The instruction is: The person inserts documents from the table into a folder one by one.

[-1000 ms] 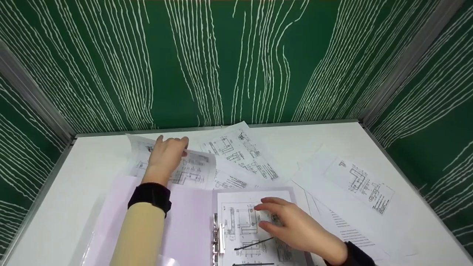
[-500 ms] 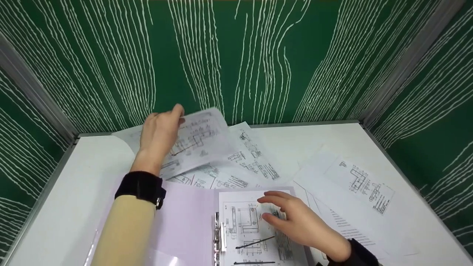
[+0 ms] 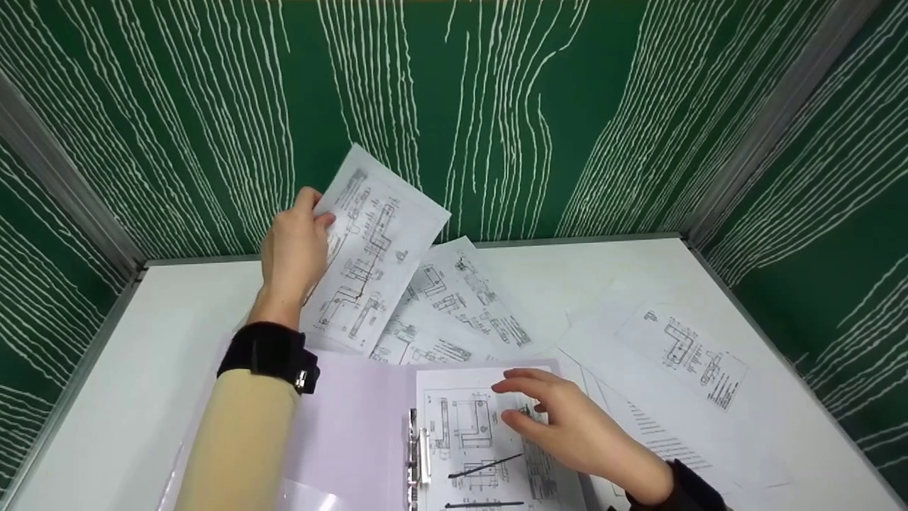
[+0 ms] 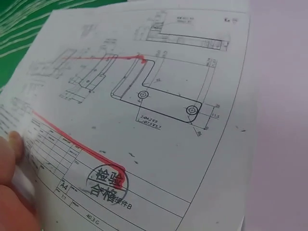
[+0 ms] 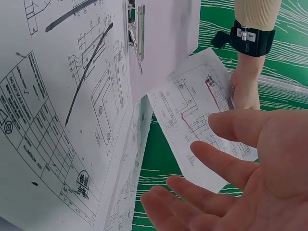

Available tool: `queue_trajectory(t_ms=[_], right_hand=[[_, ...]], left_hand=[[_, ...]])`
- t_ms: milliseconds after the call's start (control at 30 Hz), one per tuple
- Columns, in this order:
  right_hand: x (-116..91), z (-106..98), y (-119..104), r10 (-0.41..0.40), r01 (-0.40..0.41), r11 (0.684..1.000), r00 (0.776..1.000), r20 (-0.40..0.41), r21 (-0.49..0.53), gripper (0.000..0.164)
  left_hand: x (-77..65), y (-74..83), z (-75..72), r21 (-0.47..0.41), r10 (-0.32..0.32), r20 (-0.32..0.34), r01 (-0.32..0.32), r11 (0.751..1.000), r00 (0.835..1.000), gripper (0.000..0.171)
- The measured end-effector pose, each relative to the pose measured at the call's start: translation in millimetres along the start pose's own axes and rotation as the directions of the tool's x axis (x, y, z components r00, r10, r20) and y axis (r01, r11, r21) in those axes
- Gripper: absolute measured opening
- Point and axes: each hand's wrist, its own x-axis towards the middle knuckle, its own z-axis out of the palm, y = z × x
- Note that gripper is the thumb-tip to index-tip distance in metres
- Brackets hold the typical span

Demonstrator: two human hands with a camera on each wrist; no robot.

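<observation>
In the head view my left hand (image 3: pixel 292 245) pinches a loose drawing sheet (image 3: pixel 383 241) by its edge and holds it up, tilted, behind the open binder. The left wrist view shows this sheet (image 4: pixel 159 139) close up, with red strokes and a round stamp. My right hand (image 3: pixel 567 422) hovers over the right side of the lilac binder (image 3: pixel 347 426), fingers spread and holding nothing. A drawing page (image 3: pixel 461 387) with black strokes lies there beside the metal clip (image 3: pixel 418 451). In the right wrist view the right hand's fingers (image 5: pixel 231 163) are apart from the page.
Behind the binder, another drawing sheet (image 3: pixel 468 294) overlaps more papers on the white table (image 3: pixel 567 284). Several papers, including a drawing (image 3: pixel 688 355), lie spread at the right. Green panels (image 3: pixel 482 128) with white lines enclose the back and sides.
My left hand has lifted the sheet from the table and turned it, so its printed side faces me. The right hand has stayed almost in place over the binder.
</observation>
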Motion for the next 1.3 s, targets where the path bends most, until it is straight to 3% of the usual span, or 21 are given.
queue_trajectory(t_ms=[100,233,400,533,700,833,900,967,1067,1133,1233,1300], right_hand=[[-0.8,0.1,-0.4,-0.003,0.003,1.0,1.0,0.002,-0.002,0.029],[-1.9,-0.4,-1.1,-0.004,0.004,1.0,1.0,-0.003,-0.005,0.029],[-1.3,-0.7,-0.2,-0.001,0.001,1.0,1.0,-0.01,-0.004,0.03],[0.3,0.5,1.2,0.006,-0.006,1.0,1.0,-0.006,-0.001,0.031],[3.7,3.0,4.1,0.048,-0.048,0.997,0.999,-0.004,0.062,0.036],[6.5,5.0,8.0,0.114,-0.116,0.979,0.993,0.022,0.169,0.05],[8.6,5.4,10.6,0.17,-0.181,0.941,0.984,0.061,0.286,0.059],[11.2,5.7,13.6,0.236,-0.261,0.869,0.965,0.11,0.421,0.066],[15.8,5.8,18.4,0.317,-0.361,0.706,0.93,0.184,0.609,0.074],[18.7,5.3,21.4,0.362,-0.401,0.615,0.909,0.209,0.679,0.078],[22.4,3.6,25.6,0.411,-0.424,0.522,0.885,0.217,0.74,0.078],[23.4,1.8,28.1,0.439,-0.428,0.485,0.873,0.211,0.763,0.074]], left_hand=[[2.2,-3.5,-2.0,-0.088,-0.106,-0.013,0.104,0.991,0.994,0.025],[4.5,-5.4,-5.3,-0.225,-0.231,-0.02,0.221,0.949,0.973,0.032],[6.1,-0.3,-5.2,-0.305,-0.314,0.032,0.308,0.901,0.949,0.036],[3.4,4.8,-1.0,-0.329,-0.349,0.169,0.386,0.862,0.922,0.041],[-8.1,7.8,13.9,-0.339,-0.374,0.356,0.491,0.803,0.857,0.041],[-22.2,12.1,33.6,-0.322,-0.365,0.445,0.526,0.787,0.818,0.036],[-31.6,16.6,44.3,-0.323,-0.348,0.463,0.521,0.79,0.815,0.036],[-43.4,23.0,55.0,-0.346,-0.325,0.48,0.516,0.784,0.815,0.036],[-63.0,34.2,69.7,-0.414,-0.291,0.513,0.53,0.74,0.807,0.036],[-74.9,42.0,76.9,-0.453,-0.274,0.539,0.548,0.703,0.797,0.038],[-88.0,51.5,82.7,-0.491,-0.271,0.57,0.586,0.645,0.776,0.044],[-93.9,55.5,84.1,-0.507,-0.269,0.576,0.595,0.624,0.772,0.048]])
